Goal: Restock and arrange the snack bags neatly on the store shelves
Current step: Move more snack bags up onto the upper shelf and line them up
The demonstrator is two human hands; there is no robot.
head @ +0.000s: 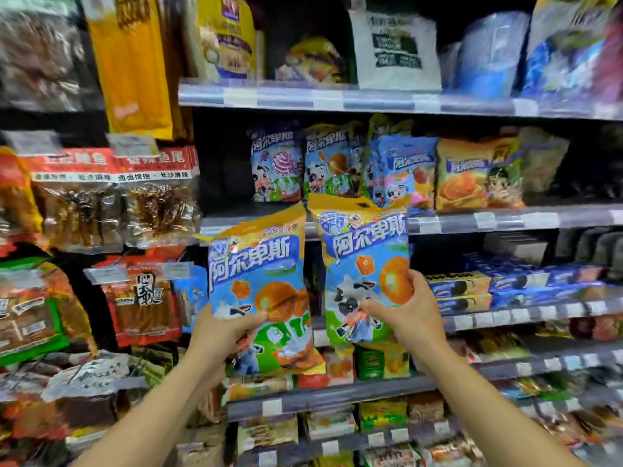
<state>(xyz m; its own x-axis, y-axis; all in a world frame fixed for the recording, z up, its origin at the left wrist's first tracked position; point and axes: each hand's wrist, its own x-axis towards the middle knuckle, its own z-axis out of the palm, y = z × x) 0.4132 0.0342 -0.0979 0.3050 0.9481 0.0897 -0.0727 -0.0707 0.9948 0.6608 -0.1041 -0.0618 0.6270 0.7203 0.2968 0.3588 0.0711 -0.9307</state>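
I hold two matching candy bags, blue with a yellow top and a cartoon cow, upright in front of the shelves. My left hand (pixel 220 335) grips the lower left edge of the left bag (pixel 261 281). My right hand (pixel 409 315) grips the lower right part of the right bag (pixel 365 257). Both bags sit just below the middle shelf (pixel 472 222), where similar cow-print bags (pixel 305 163) stand in a row. To the left of that row the shelf shows a dark gap (pixel 222 173).
Orange and green bags (pixel 478 173) stand to the right on the same shelf. Blue cookie boxes (pixel 505 284) fill the shelf below right. Hanging packs of dried snacks (pixel 111 197) cover the rack at left. The top shelf (pixel 303 96) carries yellow, white and blue bags.
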